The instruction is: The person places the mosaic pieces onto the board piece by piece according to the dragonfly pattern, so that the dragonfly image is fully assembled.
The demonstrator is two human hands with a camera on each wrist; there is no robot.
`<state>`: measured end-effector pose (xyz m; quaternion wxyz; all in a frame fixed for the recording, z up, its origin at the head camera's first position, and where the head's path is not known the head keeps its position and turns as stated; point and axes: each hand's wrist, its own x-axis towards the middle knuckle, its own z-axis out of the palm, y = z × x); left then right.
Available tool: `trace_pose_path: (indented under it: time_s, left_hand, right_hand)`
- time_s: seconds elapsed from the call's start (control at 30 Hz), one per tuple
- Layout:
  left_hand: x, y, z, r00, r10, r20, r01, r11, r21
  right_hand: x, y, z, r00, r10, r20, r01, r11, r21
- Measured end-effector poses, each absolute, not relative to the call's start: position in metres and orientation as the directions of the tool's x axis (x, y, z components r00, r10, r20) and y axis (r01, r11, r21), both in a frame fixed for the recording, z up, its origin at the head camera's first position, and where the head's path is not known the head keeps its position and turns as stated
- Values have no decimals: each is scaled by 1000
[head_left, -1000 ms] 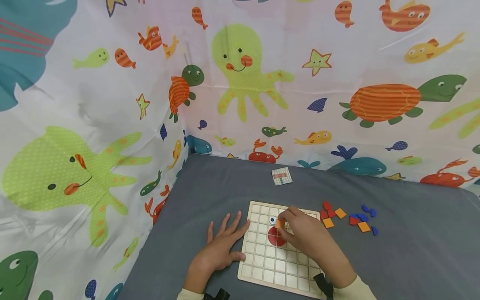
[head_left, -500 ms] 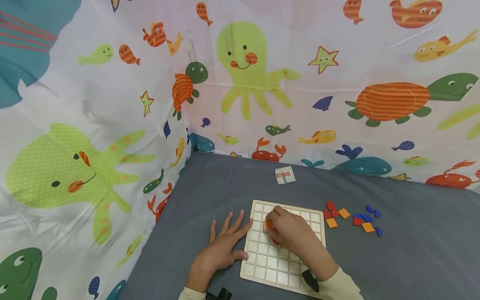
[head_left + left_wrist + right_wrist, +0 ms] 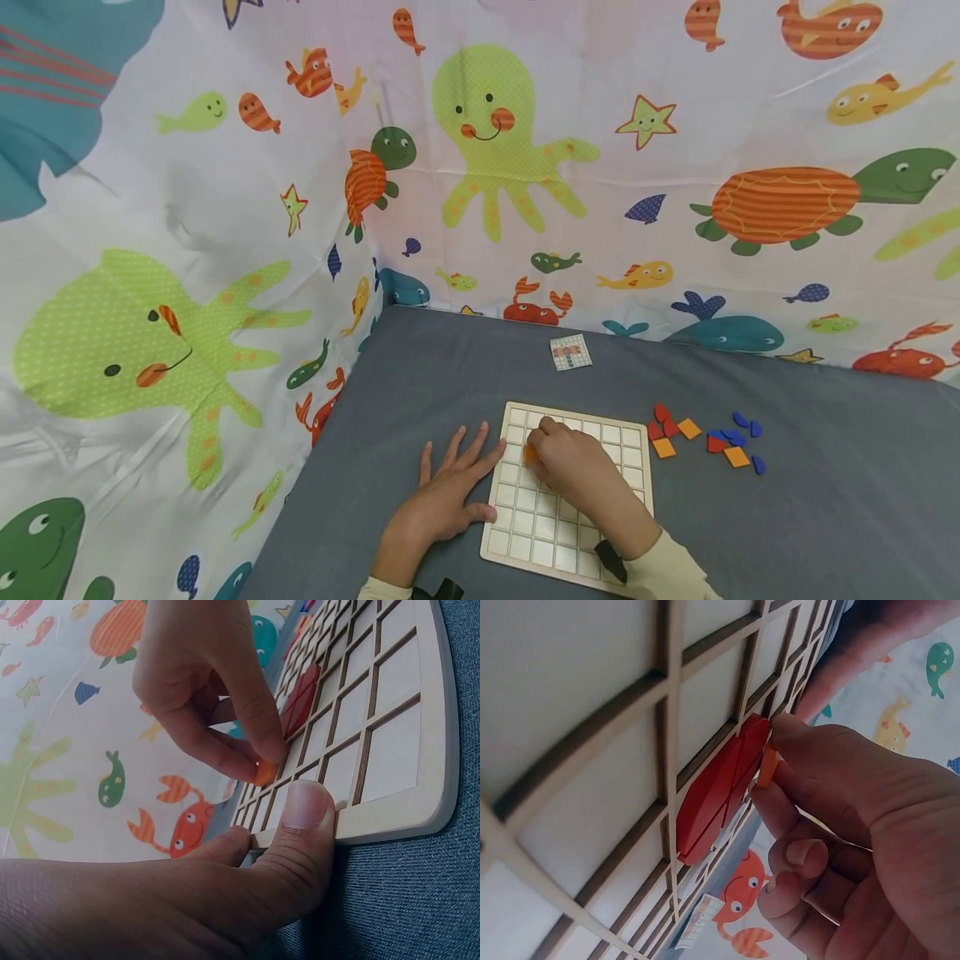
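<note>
A light wooden grid board (image 3: 543,527) lies on the grey cloth. My right hand (image 3: 576,467) reaches over its upper left part and pinches an orange square tile (image 3: 767,766) between thumb and forefinger, at the grid cells. Close beside that tile, red pieces (image 3: 724,780) sit together in the grid as a rounded shape; the right hand hides them in the head view. At the board's left edge rests my left hand (image 3: 444,500), its fingers spread and straight. In the left wrist view its thumb (image 3: 307,806) presses on the wooden rim.
Right of the board lie loose tiles: red ones (image 3: 662,412), orange squares (image 3: 689,428) and several blue ones (image 3: 759,465). Behind the board is a small card (image 3: 571,352) with a printed grid pattern. A sea-animal curtain (image 3: 510,167) rises at the back and left.
My right hand has moved left across the board with the orange tile, covering the red pieces and the eye-like disc. The left hand stays at the board's edge. The head view has shifted slightly.
</note>
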<state>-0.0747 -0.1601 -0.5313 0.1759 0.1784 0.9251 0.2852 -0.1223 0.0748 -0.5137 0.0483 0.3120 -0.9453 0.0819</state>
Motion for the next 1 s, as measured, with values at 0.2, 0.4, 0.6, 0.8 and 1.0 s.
trace_pose_path:
  time_s: [0.2, 0.4, 0.6, 0.8, 1.0]
  left_hand:
    - [-76, -161, -534, -876, 433, -215, 229, 764, 604]
    - [-76, -161, -536, -876, 429, -221, 228, 771, 594]
    - [-77, -160, -536, -874, 429, -228, 230, 779, 584]
    - [-76, -161, -536, -874, 431, -224, 230, 774, 591]
    - [-75, -160, -536, -875, 431, -220, 233, 774, 588]
  right_hand:
    - [-122, 72, -513, -804, -578, 143, -592, 800, -99]
    - [-121, 71, -512, -810, -572, 133, -585, 805, -98]
    - [-122, 71, -512, -811, -570, 129, -583, 807, -96]
    - [-122, 72, -515, -787, -592, 175, -613, 782, -111]
    - [-120, 72, -517, -785, -594, 178, -614, 785, -88]
